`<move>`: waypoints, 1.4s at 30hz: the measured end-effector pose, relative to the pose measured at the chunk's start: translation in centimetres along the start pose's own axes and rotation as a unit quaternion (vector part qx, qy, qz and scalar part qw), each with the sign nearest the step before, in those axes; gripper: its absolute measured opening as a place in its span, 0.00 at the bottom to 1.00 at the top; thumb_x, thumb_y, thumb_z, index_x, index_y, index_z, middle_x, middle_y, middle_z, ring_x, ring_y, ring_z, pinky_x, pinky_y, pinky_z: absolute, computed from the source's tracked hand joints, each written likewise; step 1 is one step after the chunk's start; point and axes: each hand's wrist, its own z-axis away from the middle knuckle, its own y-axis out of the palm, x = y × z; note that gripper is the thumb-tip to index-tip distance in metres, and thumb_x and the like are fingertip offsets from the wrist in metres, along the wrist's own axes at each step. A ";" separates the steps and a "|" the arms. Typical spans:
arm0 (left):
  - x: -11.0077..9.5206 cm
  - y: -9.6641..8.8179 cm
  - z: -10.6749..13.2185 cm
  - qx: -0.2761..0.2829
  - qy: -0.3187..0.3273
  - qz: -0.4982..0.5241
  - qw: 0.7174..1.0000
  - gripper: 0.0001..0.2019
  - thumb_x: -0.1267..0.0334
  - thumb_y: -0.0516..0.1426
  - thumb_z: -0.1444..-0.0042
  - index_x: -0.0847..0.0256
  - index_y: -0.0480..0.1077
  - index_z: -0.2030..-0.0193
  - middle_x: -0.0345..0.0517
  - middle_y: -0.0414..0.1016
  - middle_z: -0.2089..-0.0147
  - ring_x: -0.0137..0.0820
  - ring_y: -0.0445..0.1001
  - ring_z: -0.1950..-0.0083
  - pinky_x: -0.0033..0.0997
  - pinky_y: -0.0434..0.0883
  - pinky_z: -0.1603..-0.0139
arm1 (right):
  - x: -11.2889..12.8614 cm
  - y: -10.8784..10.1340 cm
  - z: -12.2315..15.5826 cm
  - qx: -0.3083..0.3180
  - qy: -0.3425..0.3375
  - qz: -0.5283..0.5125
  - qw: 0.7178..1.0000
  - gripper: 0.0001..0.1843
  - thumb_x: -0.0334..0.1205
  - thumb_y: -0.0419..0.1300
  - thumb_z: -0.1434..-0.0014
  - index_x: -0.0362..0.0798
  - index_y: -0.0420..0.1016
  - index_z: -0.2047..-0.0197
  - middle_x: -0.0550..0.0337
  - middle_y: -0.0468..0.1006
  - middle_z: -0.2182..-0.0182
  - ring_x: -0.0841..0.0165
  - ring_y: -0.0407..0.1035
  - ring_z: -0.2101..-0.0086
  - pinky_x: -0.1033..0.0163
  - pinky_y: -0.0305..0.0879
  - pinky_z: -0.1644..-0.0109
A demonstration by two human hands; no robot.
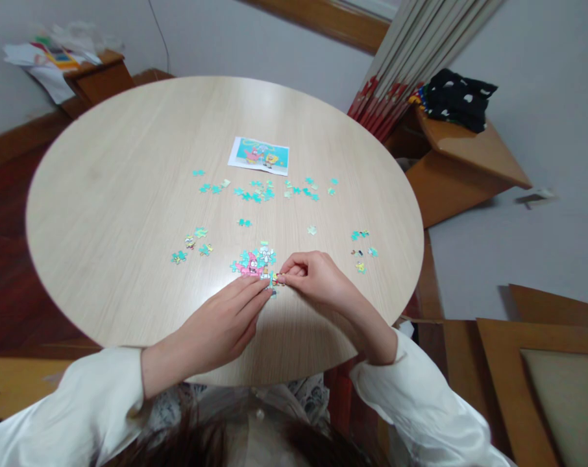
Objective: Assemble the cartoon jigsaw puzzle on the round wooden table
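Note:
A partly joined jigsaw puzzle (250, 264) with a pink starfish figure lies near the front of the round table. My left hand (228, 314) rests over its lower part, fingers stretched out and the tips touching the pieces. At the puzzle's right edge my right hand (318, 275) pinches a small puzzle piece (277, 279) with yellow and red on it, between thumb and forefinger. The fingers of both hands hide the lower edge of the puzzle, so I cannot tell whether the pinched piece is seated.
Loose pieces lie in a left group (190, 242), a right group (359, 253) and a far row (257, 192). Behind them is a picture sheet (259, 156) on the pale table (128, 162). A wooden cabinet (469, 155) with dark cloth stands right.

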 end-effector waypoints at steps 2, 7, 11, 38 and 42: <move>-0.1 0.0 -0.1 0.003 -0.002 0.001 1.000 0.24 0.76 0.48 0.43 0.69 0.62 0.39 0.61 0.71 0.41 0.44 0.68 0.39 0.50 0.71 0.40 | 0.2 -0.1 0.0 0.001 0.004 0.016 1.000 0.06 0.35 0.66 0.47 0.46 0.75 0.74 0.64 0.72 0.80 0.74 0.64 0.77 0.66 0.58 0.71; -0.3 0.0 -0.5 0.019 -0.003 -0.035 0.999 0.26 0.75 0.48 0.44 0.71 0.59 0.37 0.61 0.70 0.43 0.45 0.68 0.40 0.50 0.70 0.40 | 0.9 -0.1 0.0 -0.019 0.016 0.092 0.995 0.04 0.33 0.66 0.48 0.47 0.74 0.71 0.65 0.71 0.80 0.72 0.65 0.76 0.65 0.56 0.70; -0.4 0.0 -0.8 0.038 -0.001 -0.072 0.997 0.26 0.74 0.48 0.45 0.72 0.60 0.37 0.60 0.71 0.44 0.46 0.68 0.42 0.48 0.69 0.40 | 0.7 0.1 0.0 -0.020 0.014 0.088 0.996 0.06 0.32 0.64 0.48 0.48 0.71 0.72 0.65 0.71 0.80 0.72 0.65 0.76 0.66 0.56 0.70; -0.8 -0.2 -1.2 -0.004 0.031 -0.141 0.990 0.20 0.74 0.48 0.40 0.79 0.69 0.44 0.61 0.74 0.45 0.46 0.65 0.44 0.45 0.65 0.42 | -8.2 -9.1 5.0 -0.232 0.049 0.091 0.967 0.07 0.39 0.64 0.51 0.46 0.80 0.68 0.56 0.79 0.71 0.66 0.70 0.70 0.59 0.66 0.63; -0.8 -0.2 -1.1 -0.004 0.025 -0.127 0.992 0.20 0.75 0.48 0.41 0.79 0.68 0.44 0.61 0.73 0.44 0.46 0.65 0.43 0.45 0.65 0.41 | -8.0 -9.0 4.6 -0.205 0.058 0.115 0.970 0.08 0.37 0.66 0.54 0.46 0.79 0.67 0.57 0.77 0.70 0.67 0.69 0.69 0.59 0.65 0.63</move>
